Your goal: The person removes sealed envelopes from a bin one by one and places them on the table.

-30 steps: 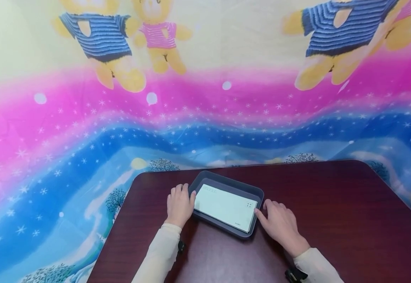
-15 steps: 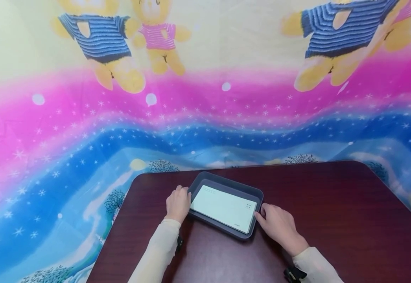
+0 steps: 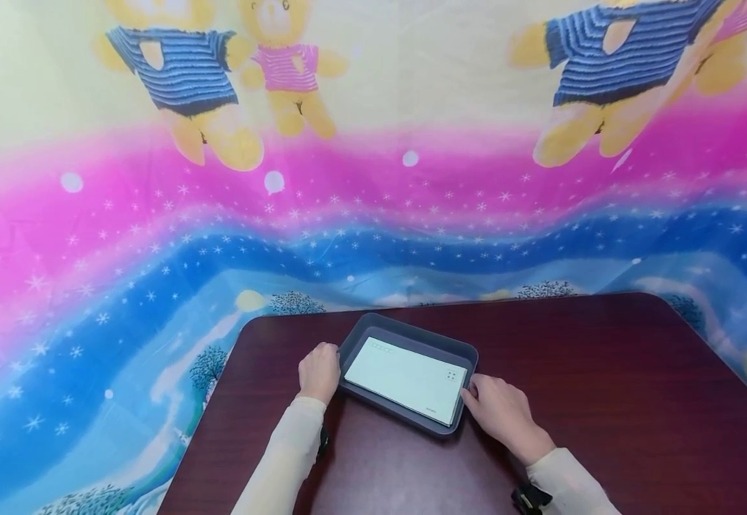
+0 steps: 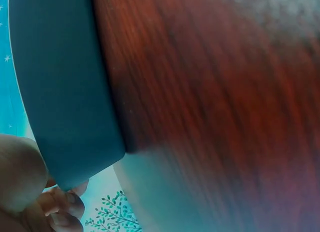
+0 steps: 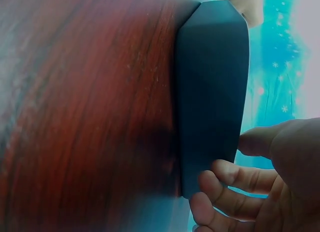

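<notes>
A dark grey tray (image 3: 424, 335) lies at an angle on the table, its outer wall (image 4: 65, 91) large in the left wrist view. Inside it rests a stack of white envelopes (image 3: 405, 379), with faint printed boxes in one corner and a small square mark at the right. My left hand (image 3: 319, 371) grips the tray's left end between thumb and curled fingers. At the right end, my right hand (image 3: 502, 413) pinches the tray, thumb at the rim and fingers against the outer wall (image 5: 212, 91). Neither hand touches the envelopes.
The tray stands towards the far edge of a dark red-brown wooden table (image 3: 605, 372). Behind the table hangs a colourful cloth (image 3: 373, 193) printed with bears and snowflakes. Dark straps (image 3: 530, 497) sit at both wrists.
My left hand has drawn back leftward, its thumb off the envelopes' left edge and its fingers now curled at the tray's end. My right hand's fingers have curled in and shifted slightly lower.
</notes>
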Motion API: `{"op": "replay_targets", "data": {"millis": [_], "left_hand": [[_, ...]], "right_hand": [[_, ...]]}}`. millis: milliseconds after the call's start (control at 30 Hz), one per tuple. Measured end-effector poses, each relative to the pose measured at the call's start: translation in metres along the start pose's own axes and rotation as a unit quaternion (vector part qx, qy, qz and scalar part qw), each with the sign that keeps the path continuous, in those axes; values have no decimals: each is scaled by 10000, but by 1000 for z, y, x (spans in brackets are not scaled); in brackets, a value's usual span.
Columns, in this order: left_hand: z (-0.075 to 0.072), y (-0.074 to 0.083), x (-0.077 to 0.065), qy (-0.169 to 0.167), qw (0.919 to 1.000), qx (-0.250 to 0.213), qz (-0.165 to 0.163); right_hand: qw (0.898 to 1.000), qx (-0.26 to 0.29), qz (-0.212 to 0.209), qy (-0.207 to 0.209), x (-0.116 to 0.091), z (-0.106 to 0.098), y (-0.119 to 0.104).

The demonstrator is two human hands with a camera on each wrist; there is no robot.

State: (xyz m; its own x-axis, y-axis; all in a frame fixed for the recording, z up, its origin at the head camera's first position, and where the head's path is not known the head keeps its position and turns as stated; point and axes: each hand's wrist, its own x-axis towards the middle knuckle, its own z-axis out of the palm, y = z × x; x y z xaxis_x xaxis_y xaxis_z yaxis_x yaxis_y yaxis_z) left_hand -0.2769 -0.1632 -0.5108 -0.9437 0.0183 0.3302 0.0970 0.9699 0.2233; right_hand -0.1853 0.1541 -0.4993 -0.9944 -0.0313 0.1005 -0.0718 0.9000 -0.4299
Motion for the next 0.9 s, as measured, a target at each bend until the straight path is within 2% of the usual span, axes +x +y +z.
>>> {"op": "replay_targets", "data": {"millis": [200,433,633,900], "left_hand": [[-2,1,-1,47,10000,41,47],[-1,1,0,-117,9998,160,101],[0,2,0,-110,9995,266,136],[3,5,-2,-211,9992,341,49]], "right_hand": [[9999,51,19,-106,1,1,-1],[9998,56,111,-178,3,2,-1],[9996,124,130,-235,6,1,0],[9991,152,188,-334,14,1,4]]}}
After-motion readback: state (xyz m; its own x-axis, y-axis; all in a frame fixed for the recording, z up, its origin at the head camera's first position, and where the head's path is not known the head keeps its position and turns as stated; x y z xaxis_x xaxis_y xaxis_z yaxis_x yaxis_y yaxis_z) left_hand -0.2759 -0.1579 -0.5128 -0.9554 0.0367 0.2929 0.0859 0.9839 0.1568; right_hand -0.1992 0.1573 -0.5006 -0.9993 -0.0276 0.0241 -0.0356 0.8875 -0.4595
